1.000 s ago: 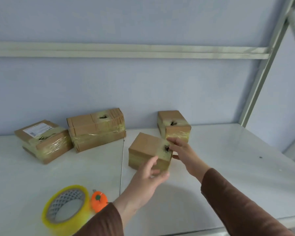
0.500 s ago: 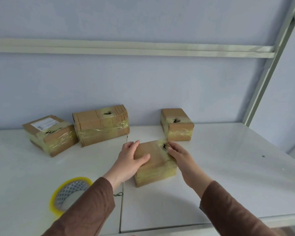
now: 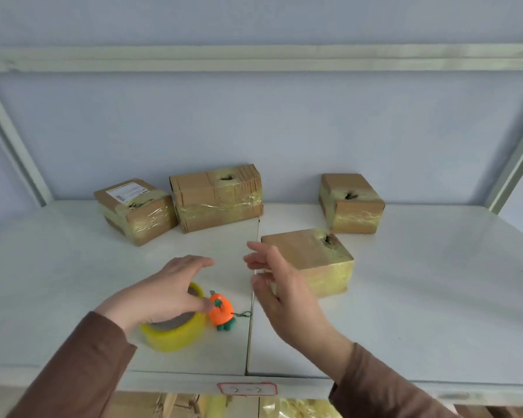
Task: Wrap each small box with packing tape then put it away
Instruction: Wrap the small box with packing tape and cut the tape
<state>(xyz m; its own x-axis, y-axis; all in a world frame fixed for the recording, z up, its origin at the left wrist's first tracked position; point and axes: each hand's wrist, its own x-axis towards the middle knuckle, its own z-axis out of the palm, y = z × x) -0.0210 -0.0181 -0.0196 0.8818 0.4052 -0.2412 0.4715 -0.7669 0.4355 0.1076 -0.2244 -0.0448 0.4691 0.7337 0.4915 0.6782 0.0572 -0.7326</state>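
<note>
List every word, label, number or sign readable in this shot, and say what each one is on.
Nothing here can be read for certain.
White shipping label on top of the leftmost taped box: printed lines, too small and blurred to read.
Red-bordered white tag on the shelf's front edge: faint handwritten strokes, perhaps "2-2", too faint to be sure.
The other boxes, the tape roll and the orange cutter show no text.

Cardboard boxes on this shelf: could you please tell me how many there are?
4. The labelled box sits back left, the long box beside it, the square box back right, and the nearest box in front of that. None appears hidden.
</note>
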